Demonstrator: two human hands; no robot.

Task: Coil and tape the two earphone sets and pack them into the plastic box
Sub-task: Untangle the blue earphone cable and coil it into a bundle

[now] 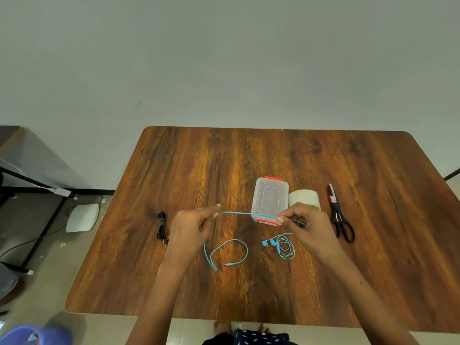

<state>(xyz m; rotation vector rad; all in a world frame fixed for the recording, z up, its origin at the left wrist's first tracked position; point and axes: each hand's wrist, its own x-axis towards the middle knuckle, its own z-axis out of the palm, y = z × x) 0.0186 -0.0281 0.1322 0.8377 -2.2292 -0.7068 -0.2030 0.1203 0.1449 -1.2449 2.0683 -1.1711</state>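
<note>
Above the middle of the wooden table (199, 158), both hands hold the blue earphone set (281, 245) by its cable, which is stretched almost straight between them. The left hand (191, 227) pinches one part of the cable with thumb and curled fingers, its forefinger pointing out; the right hand (306, 227) pinches the other part between thumb and fingertips. From the left hand the cable falls to the table in one open loop that ends in the plug (227, 264), toward the near edge. Under the right hand the rest lies in a small loose coil with the two earbuds just beside it. The plastic box (270, 199), clear with red clasps and its lid on, stands just behind the stretched cable, near the centre of the table. A roll of tape (303, 199) touches the box on its right side, partly hidden by the right hand. Black scissors (339, 217) lie further right, closed; a small label sits on the blade, but its writing is too small to read. The black earphone set (161, 227) lies bundled left of the left hand, well apart from the box. The far half of the table, up to its rounded far corners, is bare wood, and the near edge strip is bare too.
</note>
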